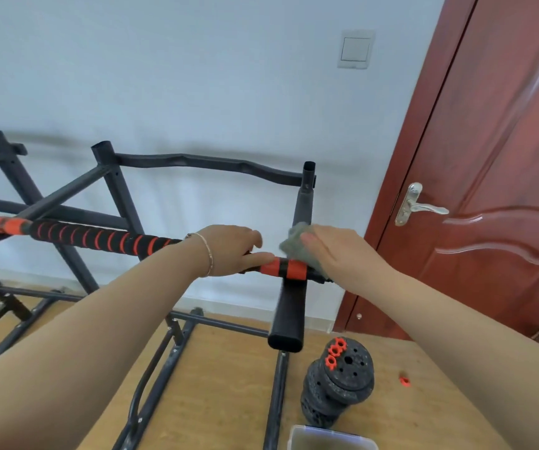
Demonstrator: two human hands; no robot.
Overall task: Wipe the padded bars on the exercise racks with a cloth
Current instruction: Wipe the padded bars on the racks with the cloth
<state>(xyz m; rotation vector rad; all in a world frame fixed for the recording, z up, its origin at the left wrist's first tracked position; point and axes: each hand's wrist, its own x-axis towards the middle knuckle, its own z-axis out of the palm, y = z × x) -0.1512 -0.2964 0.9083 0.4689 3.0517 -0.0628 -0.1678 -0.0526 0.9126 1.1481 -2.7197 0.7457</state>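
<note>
A padded bar (99, 237) with black foam and red-orange spiral stripes runs across the black metal rack (118, 193) from far left to centre right. My left hand (232, 251) grips the bar near its right end, thumb lying along it beside the orange bands (284, 268). My right hand (336, 254) presses a grey-green cloth (294, 246) down on the bar's right end, fingers fairly straight over the cloth. The bar's tip is hidden under the cloth and hand.
A black padded post (289, 319) juts toward me below the bar. A stack of black weight plates (339, 384) with orange nuts stands on the wooden floor, a clear plastic box (329, 438) near it. A red-brown door (488, 190) is at right.
</note>
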